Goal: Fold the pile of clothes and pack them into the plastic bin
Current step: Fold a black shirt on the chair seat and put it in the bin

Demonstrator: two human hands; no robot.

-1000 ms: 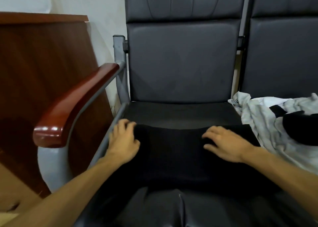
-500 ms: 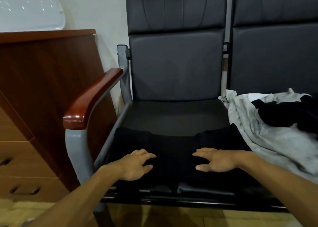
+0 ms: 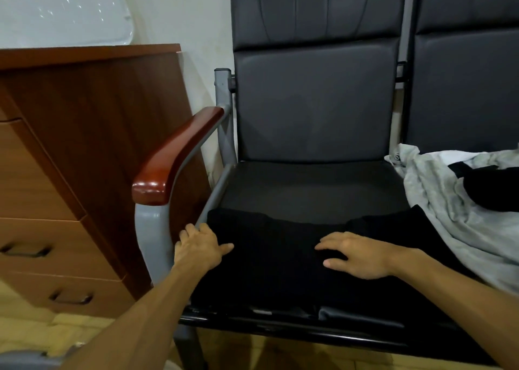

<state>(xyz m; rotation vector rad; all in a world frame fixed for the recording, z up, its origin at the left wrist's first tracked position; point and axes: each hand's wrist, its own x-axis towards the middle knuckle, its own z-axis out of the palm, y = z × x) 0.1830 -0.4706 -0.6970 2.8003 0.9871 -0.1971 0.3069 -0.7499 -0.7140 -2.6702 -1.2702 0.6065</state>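
Left hand [image 3: 200, 246] has shifted from the middle of the folded black fabric garment [image 3: 275, 260] to its 9 o'clock edge, thumb on top and fingers bent over the side. I cannot tell whether they pinch cloth. My right hand [image 3: 356, 256] stays flat, fingers straight, pressing the garment's centre on the dark padded chair seat [image 3: 309, 190]. I judge this fold is nearly finished. No plastic bin is in view.

Dark padded chair seat [image 3: 309, 185] carries one black garment [image 3: 280, 260], laid flat across the front half. A crumpled pale clothes pile [image 3: 441, 204] lies on the adjoining chair [image 3: 466, 88], its edge meeting the garment's right end.
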